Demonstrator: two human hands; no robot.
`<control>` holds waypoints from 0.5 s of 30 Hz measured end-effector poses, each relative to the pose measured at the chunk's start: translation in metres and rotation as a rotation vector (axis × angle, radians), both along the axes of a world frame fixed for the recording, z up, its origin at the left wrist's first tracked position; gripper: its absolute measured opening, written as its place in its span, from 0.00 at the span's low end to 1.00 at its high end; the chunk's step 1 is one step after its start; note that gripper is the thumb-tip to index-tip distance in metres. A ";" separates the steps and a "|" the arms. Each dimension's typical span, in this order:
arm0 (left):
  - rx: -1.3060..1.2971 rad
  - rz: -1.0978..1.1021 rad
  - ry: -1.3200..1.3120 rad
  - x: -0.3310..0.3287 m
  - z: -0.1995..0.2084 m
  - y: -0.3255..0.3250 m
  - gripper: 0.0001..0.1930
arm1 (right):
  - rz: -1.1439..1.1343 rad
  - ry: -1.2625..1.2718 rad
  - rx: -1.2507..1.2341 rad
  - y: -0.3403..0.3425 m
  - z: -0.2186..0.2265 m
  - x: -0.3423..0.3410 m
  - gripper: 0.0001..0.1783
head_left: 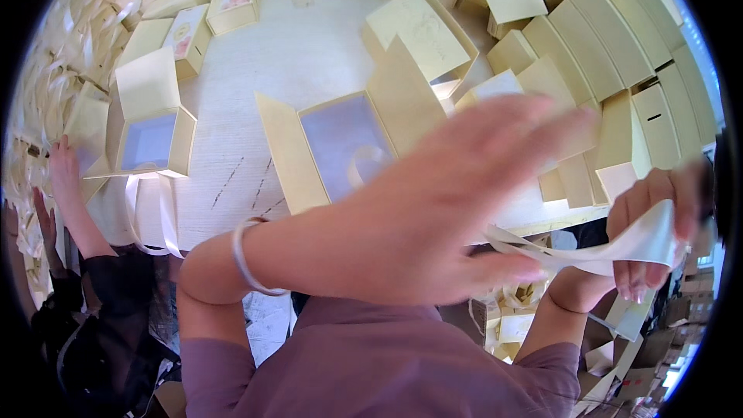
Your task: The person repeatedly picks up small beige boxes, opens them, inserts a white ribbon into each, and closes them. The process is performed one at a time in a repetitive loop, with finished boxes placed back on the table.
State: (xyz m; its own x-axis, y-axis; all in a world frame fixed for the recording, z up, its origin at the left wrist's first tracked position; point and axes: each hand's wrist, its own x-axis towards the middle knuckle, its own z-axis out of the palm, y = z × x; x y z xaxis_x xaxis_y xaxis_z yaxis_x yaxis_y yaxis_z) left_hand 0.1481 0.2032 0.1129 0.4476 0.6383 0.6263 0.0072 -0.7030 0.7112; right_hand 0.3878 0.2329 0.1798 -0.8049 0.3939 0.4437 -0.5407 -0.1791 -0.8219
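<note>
My left hand [464, 186] reaches across the middle toward the right, its fingers stretched out and slightly blurred, a pale bangle [246, 255] on the wrist. Its thumb lies close to a white satin ribbon [650, 240]; I cannot tell whether they touch. At the right, my right hand [631, 213] has its fingers closed on that ribbon, which forms a loop. Beneath my left arm, partly hidden, a cream gift box [280, 147] lies open on the table, its flaps spread and its inside lilac. A curl of ribbon [365, 158] sits in it.
Cream boxes [588, 39] are piled along the right and far side of the white table [255, 54]. Another open box [186, 143] with hanging ribbon stands at left, beside a co-worker's hand [66, 174]. Many ribbons [58, 101] heap at far left.
</note>
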 end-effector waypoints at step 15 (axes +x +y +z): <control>-0.420 0.074 0.502 -0.053 0.008 0.010 0.10 | -1.257 -1.279 0.572 -0.018 0.017 0.081 0.27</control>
